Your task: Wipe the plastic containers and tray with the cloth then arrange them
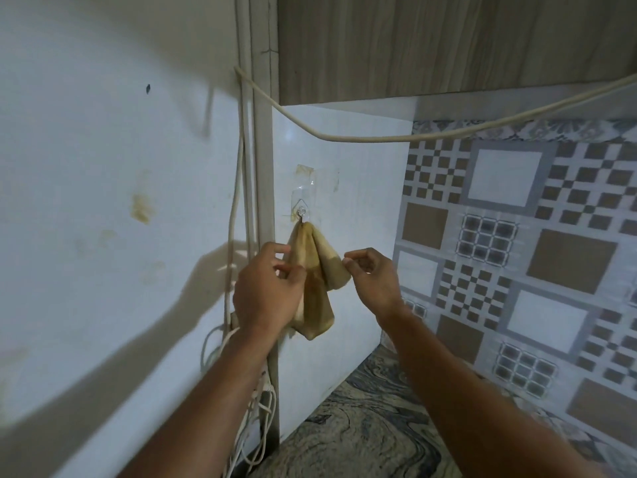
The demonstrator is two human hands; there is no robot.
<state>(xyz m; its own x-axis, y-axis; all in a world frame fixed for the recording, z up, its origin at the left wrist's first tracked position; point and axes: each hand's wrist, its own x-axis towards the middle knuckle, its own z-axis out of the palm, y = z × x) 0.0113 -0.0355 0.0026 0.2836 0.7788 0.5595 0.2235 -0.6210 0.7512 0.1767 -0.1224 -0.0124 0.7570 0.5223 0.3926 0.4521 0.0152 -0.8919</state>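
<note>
A tan cloth (315,270) is shown hanging from a clear adhesive hook (302,212) fixed to the white wall panel (344,188), above the marbled tabletop (362,426). The left hand (265,294) is placed against the cloth's left side, its fingers (293,274) loosely curled and apart. The right hand (374,274) is seen pinching the cloth's right edge between thumb and forefinger. A white cable (344,136) is draped above.
</note>
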